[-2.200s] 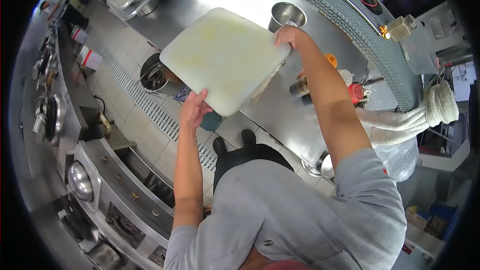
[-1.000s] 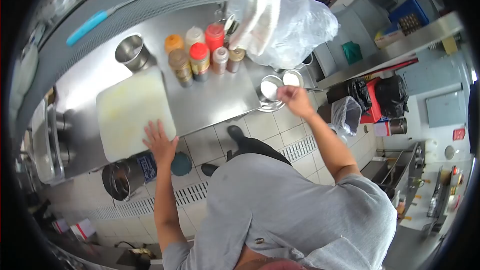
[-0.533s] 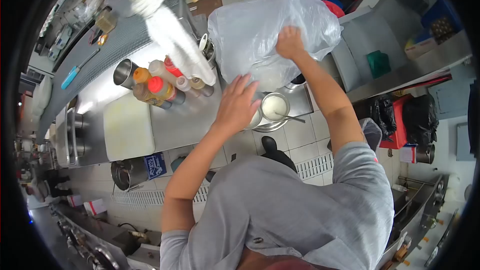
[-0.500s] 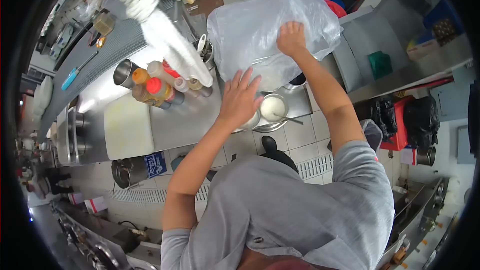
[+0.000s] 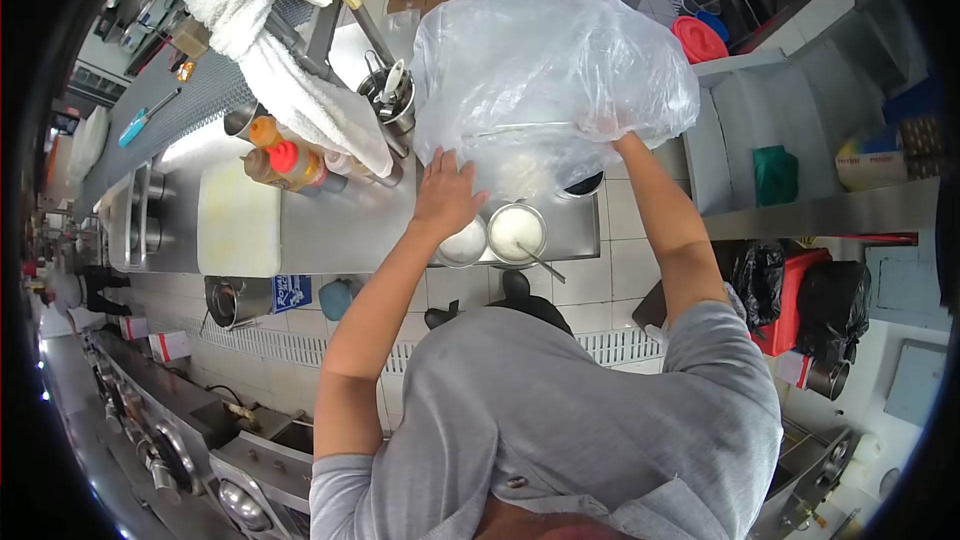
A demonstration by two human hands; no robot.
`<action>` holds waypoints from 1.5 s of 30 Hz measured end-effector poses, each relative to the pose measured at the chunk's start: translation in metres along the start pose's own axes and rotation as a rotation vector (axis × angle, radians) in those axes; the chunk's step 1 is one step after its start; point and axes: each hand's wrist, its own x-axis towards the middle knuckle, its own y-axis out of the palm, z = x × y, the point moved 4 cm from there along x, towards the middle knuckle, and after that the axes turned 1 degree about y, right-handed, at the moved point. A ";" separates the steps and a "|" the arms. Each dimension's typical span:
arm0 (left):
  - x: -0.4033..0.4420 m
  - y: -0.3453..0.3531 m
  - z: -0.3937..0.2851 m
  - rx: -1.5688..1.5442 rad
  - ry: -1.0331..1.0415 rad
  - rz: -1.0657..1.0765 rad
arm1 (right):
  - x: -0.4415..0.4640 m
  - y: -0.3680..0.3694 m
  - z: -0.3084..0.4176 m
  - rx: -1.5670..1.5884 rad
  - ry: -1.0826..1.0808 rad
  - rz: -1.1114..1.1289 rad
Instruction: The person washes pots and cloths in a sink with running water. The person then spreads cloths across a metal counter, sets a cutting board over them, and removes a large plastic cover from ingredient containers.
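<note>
A large clear plastic bag (image 5: 520,60) is spread over something at the counter's end; a straight edge shows through it. My left hand (image 5: 447,198) rests at the bag's near left edge with its fingers stretched out, holding nothing. On the right, my right hand (image 5: 622,140) reaches in under the plastic; only the wrist shows plainly, and the fingers are hidden by the bag. Just below the bag are a metal bowl of white, creamy stuff (image 5: 517,232) with a spoon handle (image 5: 541,262) sticking out, and a second bowl (image 5: 463,242) with pale contents.
Squeeze bottles (image 5: 290,162) stand left of the bag, beneath a hanging white towel (image 5: 290,60). A metal container of utensils (image 5: 388,95) is behind them. A white cutting board (image 5: 240,220) lies farther left. Right of the counter is a metal sink (image 5: 730,130).
My right hand has gone from on top of the bag to under its right edge. My left hand has shifted left and down along the near edge. The view has turned slightly.
</note>
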 end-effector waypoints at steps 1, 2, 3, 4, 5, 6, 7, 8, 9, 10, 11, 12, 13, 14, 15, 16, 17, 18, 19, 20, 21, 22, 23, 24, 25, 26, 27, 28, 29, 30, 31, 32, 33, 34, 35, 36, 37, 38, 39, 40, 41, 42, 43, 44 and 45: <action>0.000 0.000 -0.001 -0.025 -0.004 -0.018 | 0.006 0.020 -0.011 0.016 -0.116 -0.005; -0.001 0.000 -0.002 -0.047 -0.006 -0.037 | -0.002 -0.001 0.004 -0.132 -0.141 0.012; -0.001 -0.001 -0.003 -0.058 -0.008 -0.055 | -0.009 -0.021 0.018 -0.279 -0.169 0.025; -0.001 -0.003 -0.004 -0.068 -0.011 -0.074 | -0.013 -0.039 0.031 -0.418 -0.213 0.057; -0.001 -0.005 -0.003 -0.077 -0.015 -0.095 | -0.018 -0.063 0.040 -0.333 -0.229 0.068; -0.003 -0.010 -0.004 -0.067 -0.020 -0.112 | -0.022 -0.088 0.050 -0.248 -0.245 0.081; -0.004 -0.016 -0.006 -0.058 -0.024 -0.129 | -0.029 -0.117 0.057 0.059 -0.226 0.077; -0.004 -0.020 -0.007 -0.050 -0.027 -0.147 | -0.029 -0.127 0.059 0.208 -0.255 0.005; -0.003 -0.022 -0.006 -0.054 -0.029 -0.183 | -0.029 -0.137 0.061 0.353 -0.296 -0.063; -0.002 -0.025 -0.003 -0.060 -0.029 -0.217 | -0.030 -0.142 0.062 0.339 -0.386 -0.197; -0.002 -0.027 -0.001 -0.066 -0.029 -0.252 | -0.028 -0.147 0.064 0.346 -0.443 -0.310; -0.002 -0.030 0.000 -0.070 -0.036 -0.262 | -0.027 -0.151 0.065 0.345 -0.497 -0.425; -0.002 -0.036 0.001 -0.071 -0.044 -0.275 | -0.019 -0.155 0.071 0.368 -0.524 -0.520; -0.003 -0.041 0.003 -0.072 -0.052 -0.287 | -0.001 -0.154 0.068 0.562 -0.455 -0.491; -0.004 -0.046 0.005 -0.065 -0.048 -0.296 | 0.015 -0.152 0.066 0.762 -0.387 -0.477; -0.005 -0.050 0.008 -0.060 -0.045 -0.307 | 0.045 -0.139 0.058 1.118 -0.213 -0.322; -0.006 -0.054 0.010 -0.057 -0.042 -0.316 | 0.050 -0.139 0.062 1.407 -0.090 -0.206; -0.008 -0.058 0.012 -0.057 -0.040 -0.334 | 0.053 -0.139 0.067 1.698 0.066 -0.127; -0.009 -0.062 0.013 -0.059 -0.035 -0.351 | 0.037 -0.176 0.092 1.937 0.163 -0.110; -0.009 -0.064 0.014 -0.061 -0.031 -0.369 | 0.022 -0.198 0.108 2.172 0.265 -0.094; -0.010 -0.065 0.014 -0.047 -0.039 -0.410 | 0.013 -0.202 0.108 2.189 0.259 -0.126; -0.010 -0.066 0.016 -0.031 -0.049 -0.454 | 0.006 -0.205 0.106 2.206 0.250 -0.157; -0.010 -0.068 0.018 -0.014 -0.061 -0.500 | -0.004 -0.214 0.114 2.223 0.236 -0.185; -0.010 -0.069 0.022 -0.051 -0.073 -0.508 | -0.019 -0.224 0.118 2.245 0.208 -0.215; -0.009 -0.071 0.026 -0.089 -0.085 -0.515 | -0.042 -0.237 0.128 2.265 0.182 -0.247; -0.009 -0.072 0.030 -0.128 -0.096 -0.523 | -0.060 -0.233 0.120 2.198 0.233 -0.198; -0.010 -0.072 0.034 -0.148 -0.092 -0.502 | -0.079 -0.231 0.102 2.128 0.278 -0.150; -0.012 -0.073 0.038 -0.167 -0.087 -0.484 | -0.098 -0.227 0.080 2.124 0.253 -0.196; -0.014 -0.075 0.043 -0.185 -0.082 -0.469 | -0.118 -0.226 0.062 2.119 0.224 -0.240; -0.015 -0.075 0.047 -0.179 -0.077 -0.461 | -0.144 -0.236 0.057 2.122 0.254 -0.268; -0.016 -0.074 0.049 -0.173 -0.074 -0.455 | -0.174 -0.252 0.056 2.124 0.282 -0.294; -0.019 -0.072 0.052 -0.167 -0.073 -0.449 | -0.202 -0.268 0.054 2.068 0.264 -0.311; -0.022 -0.070 0.054 -0.161 -0.068 -0.453 | -0.232 -0.281 0.049 2.012 0.246 -0.328; -0.024 -0.069 0.055 -0.156 -0.061 -0.460 | -0.261 -0.291 0.034 1.925 0.243 -0.381; -0.027 -0.069 0.054 -0.151 -0.056 -0.469 | -0.290 -0.301 0.024 1.839 0.237 -0.431; -0.034 -0.069 0.051 -0.163 -0.056 -0.461 | -0.320 -0.320 0.028 1.765 0.211 -0.449; -0.042 -0.070 0.047 -0.175 -0.061 -0.453 | -0.355 -0.336 0.015 1.658 0.222 -0.493; -0.054 -0.068 0.044 -0.185 -0.074 -0.443 | -0.389 -0.354 0.019 1.590 0.211 -0.595; -0.064 -0.062 0.044 -0.211 -0.055 -0.398 | -0.421 -0.372 0.006 1.510 0.136 -0.566; -0.078 -0.055 0.046 -0.238 -0.044 -0.353 | -0.453 -0.396 0.025 1.407 0.104 -0.597; -0.099 -0.062 0.043 -0.334 -0.029 -0.268 | -0.505 -0.411 -0.016 1.139 0.334 -0.873; -0.121 -0.059 0.044 -0.396 -0.005 -0.311 | -0.528 -0.431 0.002 1.051 0.190 -0.826; -0.155 -0.066 0.041 -0.480 -0.049 -0.254 | -0.550 -0.452 0.023 0.968 0.039 -0.783; -0.189 -0.070 0.046 -0.626 -0.035 -0.201 | -0.573 -0.471 0.044 0.897 -0.112 -0.743; -0.220 -0.069 0.049 -0.776 -0.010 -0.148 | -0.581 -0.490 0.075 0.792 -0.231 -0.663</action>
